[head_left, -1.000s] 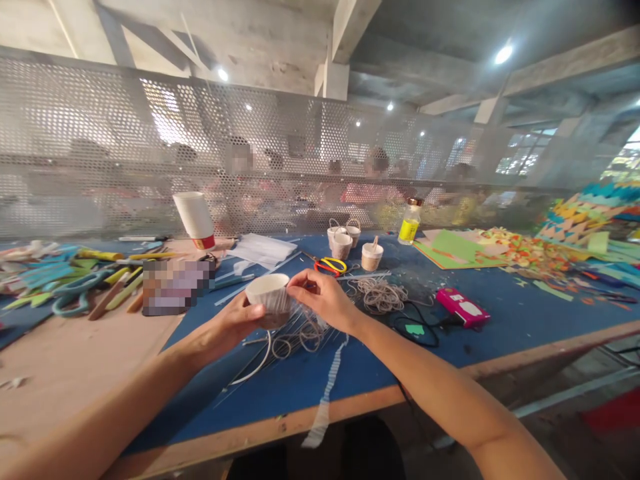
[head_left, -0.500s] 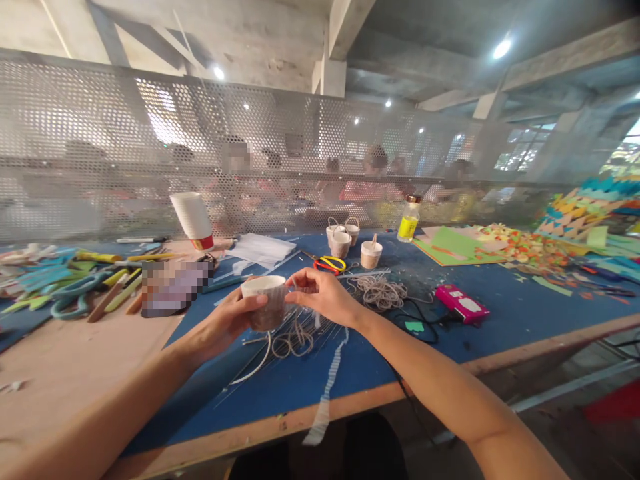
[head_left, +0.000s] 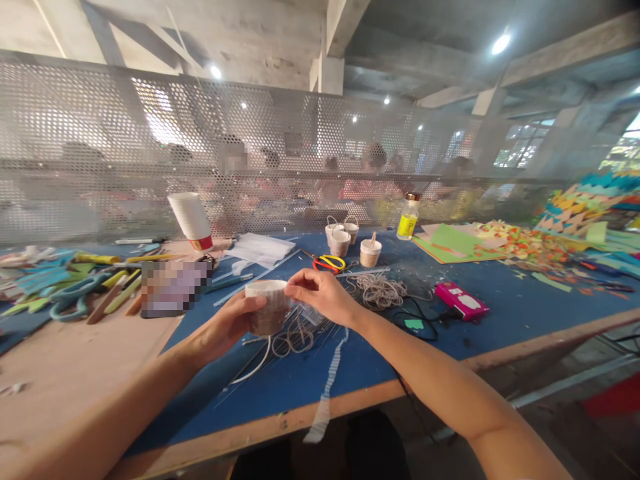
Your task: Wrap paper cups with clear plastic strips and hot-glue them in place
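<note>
My left hand [head_left: 234,319] is closed around a small paper cup [head_left: 270,313] with a white rim and a grey-brown, ribbed wrapping, thumb on the near side. At the cup's right rim, the thumb and fingers of my right hand [head_left: 320,293] are pinched together; what they hold is too small to tell. Beneath the cup lie a loose coil of grey cord [head_left: 295,339] and thin wires on the blue mat [head_left: 210,393]. A crinkled pale strip [head_left: 327,393] hangs over the table's front edge.
Beyond my hands stand small wrapped cups [head_left: 339,242], red-yellow scissors [head_left: 329,263] and a bottle [head_left: 409,217]. A cord bundle [head_left: 381,291] and pink box [head_left: 461,301] lie right. Stacked paper cups [head_left: 190,219] and blue-handled scissors [head_left: 75,297] are left. A perforated screen [head_left: 280,133] rises behind.
The cup has turned slightly in my left hand and shifted a little to the right. My right fingers have closed in tighter at its rim.
</note>
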`<state>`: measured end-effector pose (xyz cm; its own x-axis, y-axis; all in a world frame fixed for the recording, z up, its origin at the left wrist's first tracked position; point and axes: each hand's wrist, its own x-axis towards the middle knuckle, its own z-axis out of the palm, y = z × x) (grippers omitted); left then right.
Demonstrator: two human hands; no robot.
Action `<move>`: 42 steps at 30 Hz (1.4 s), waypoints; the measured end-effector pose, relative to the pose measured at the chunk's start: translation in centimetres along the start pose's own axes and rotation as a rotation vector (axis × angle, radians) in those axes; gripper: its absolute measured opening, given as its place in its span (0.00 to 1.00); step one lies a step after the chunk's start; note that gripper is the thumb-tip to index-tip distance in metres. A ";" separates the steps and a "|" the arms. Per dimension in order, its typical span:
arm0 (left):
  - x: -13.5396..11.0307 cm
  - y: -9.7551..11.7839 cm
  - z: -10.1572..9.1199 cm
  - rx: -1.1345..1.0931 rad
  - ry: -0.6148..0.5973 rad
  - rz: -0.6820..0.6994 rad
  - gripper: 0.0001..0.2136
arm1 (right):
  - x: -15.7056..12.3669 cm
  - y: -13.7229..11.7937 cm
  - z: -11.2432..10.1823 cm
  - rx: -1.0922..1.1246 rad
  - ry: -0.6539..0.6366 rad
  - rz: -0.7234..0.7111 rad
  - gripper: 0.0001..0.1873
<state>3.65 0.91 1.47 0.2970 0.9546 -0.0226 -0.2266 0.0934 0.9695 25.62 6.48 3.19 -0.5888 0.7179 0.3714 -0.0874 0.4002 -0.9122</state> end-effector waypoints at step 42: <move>1.0 2.8 -2.3 -0.383 0.345 0.245 0.13 | 1.1 -1.3 -3.7 0.298 0.491 -0.080 0.16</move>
<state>1.23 2.79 3.58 -0.1127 0.9923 0.0513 -0.5896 -0.1083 0.8004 28.02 8.88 5.41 -0.1359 0.9007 0.4127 -0.3807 0.3372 -0.8611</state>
